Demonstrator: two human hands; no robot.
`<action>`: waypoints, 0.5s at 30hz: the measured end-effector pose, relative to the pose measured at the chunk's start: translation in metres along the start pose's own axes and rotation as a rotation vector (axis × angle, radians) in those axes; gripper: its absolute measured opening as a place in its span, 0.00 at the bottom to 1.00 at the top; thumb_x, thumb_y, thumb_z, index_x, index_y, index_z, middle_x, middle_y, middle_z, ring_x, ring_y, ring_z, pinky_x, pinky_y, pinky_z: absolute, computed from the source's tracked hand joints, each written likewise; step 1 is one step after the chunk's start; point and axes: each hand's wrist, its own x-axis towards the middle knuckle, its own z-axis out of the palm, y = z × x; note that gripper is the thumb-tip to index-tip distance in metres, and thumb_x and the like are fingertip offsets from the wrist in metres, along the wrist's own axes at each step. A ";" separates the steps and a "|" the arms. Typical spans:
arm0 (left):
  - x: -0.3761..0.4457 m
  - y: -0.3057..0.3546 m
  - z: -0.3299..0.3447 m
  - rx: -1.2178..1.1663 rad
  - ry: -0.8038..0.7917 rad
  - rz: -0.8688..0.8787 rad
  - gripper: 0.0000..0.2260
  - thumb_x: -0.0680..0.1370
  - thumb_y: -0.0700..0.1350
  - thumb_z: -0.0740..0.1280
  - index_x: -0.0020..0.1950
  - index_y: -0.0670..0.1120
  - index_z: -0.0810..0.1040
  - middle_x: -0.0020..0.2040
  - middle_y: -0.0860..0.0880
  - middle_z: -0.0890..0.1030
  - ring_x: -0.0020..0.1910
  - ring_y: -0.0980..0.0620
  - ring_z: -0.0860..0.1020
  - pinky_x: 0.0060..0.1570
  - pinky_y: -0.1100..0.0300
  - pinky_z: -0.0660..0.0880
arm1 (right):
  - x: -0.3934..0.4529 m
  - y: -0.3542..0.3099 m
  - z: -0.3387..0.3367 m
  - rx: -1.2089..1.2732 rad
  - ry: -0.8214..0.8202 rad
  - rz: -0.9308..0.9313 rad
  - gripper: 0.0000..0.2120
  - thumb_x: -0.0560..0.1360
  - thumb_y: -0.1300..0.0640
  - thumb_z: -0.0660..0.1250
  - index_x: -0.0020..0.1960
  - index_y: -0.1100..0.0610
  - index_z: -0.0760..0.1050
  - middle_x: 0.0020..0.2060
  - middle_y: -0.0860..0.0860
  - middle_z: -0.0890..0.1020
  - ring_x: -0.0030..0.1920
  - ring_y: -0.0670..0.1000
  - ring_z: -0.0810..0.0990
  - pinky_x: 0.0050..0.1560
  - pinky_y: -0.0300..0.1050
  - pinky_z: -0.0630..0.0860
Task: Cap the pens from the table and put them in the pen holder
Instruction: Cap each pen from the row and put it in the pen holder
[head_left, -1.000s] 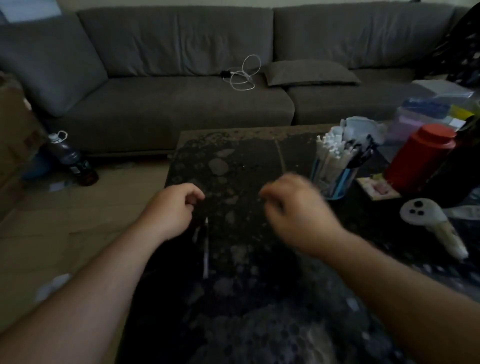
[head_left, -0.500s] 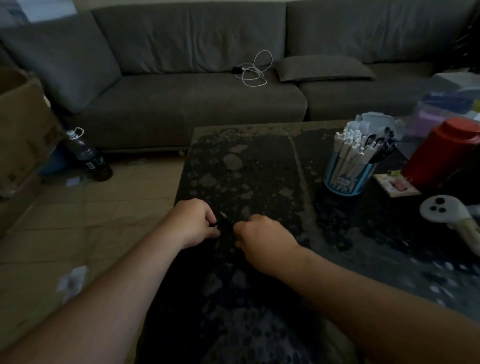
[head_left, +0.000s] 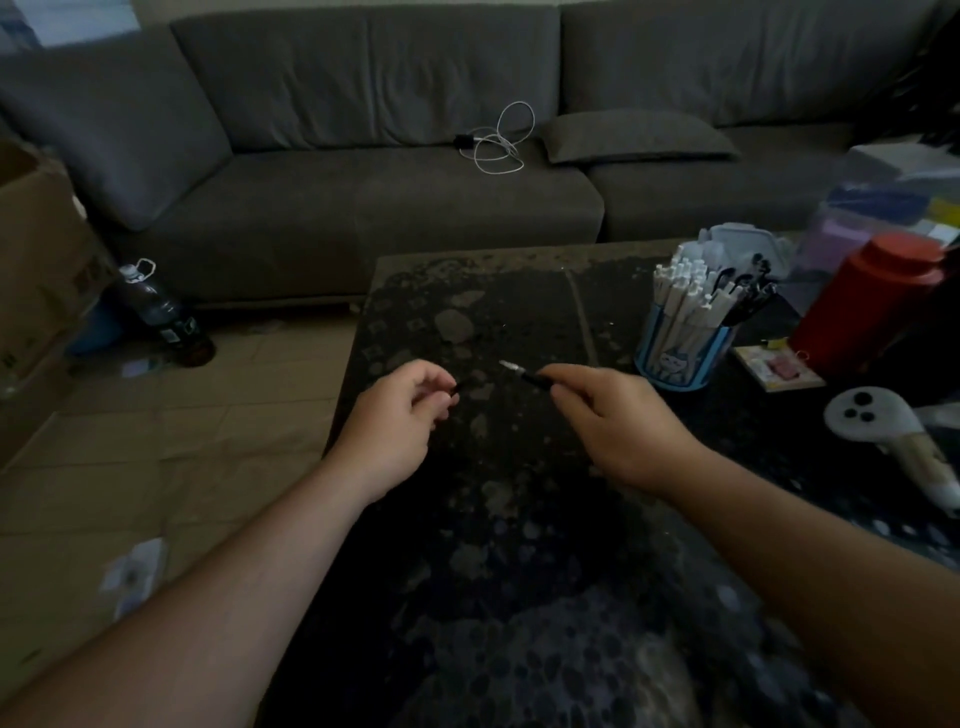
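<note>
My right hand (head_left: 618, 421) grips a black pen (head_left: 527, 375) whose bare silver tip points left and away from me. A short gap to the left, my left hand (head_left: 400, 415) pinches a small black pen cap (head_left: 459, 388) between thumb and fingers. Pen tip and cap are apart, both held just above the dark mottled table (head_left: 493, 519). The blue pen holder (head_left: 680, 353) stands at the right, packed with several white and black pens.
A red canister (head_left: 867, 306), a small notepad (head_left: 776, 366) and a white controller (head_left: 893, 436) sit on the table's right side. Beyond the table is a grey sofa (head_left: 363, 208) with a white cable (head_left: 498, 140). A bottle (head_left: 161, 317) and cardboard box (head_left: 36, 249) stand on the floor at the left.
Both hands came together over the pen on the table, then lifted apart: the right now holds the pen, the left its cap. The pen no longer lies on the table.
</note>
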 end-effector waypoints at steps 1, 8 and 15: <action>0.000 0.002 0.001 -0.006 0.005 0.017 0.09 0.84 0.43 0.68 0.51 0.59 0.80 0.50 0.59 0.86 0.50 0.59 0.84 0.53 0.56 0.79 | -0.001 0.000 -0.002 -0.073 0.042 -0.070 0.16 0.85 0.46 0.61 0.71 0.41 0.77 0.48 0.43 0.83 0.43 0.41 0.81 0.43 0.41 0.78; -0.010 0.024 0.006 0.128 0.045 0.143 0.07 0.83 0.45 0.69 0.55 0.58 0.82 0.49 0.62 0.83 0.49 0.66 0.79 0.44 0.72 0.68 | -0.003 -0.002 0.001 -0.308 0.083 -0.180 0.16 0.82 0.39 0.60 0.66 0.38 0.79 0.45 0.40 0.77 0.47 0.44 0.78 0.46 0.50 0.82; -0.013 0.033 0.008 0.217 0.061 0.241 0.08 0.82 0.43 0.70 0.58 0.54 0.84 0.52 0.60 0.80 0.51 0.63 0.76 0.48 0.78 0.66 | -0.001 0.000 0.001 -0.274 0.123 -0.162 0.14 0.82 0.41 0.61 0.65 0.38 0.80 0.45 0.40 0.77 0.47 0.44 0.78 0.47 0.49 0.80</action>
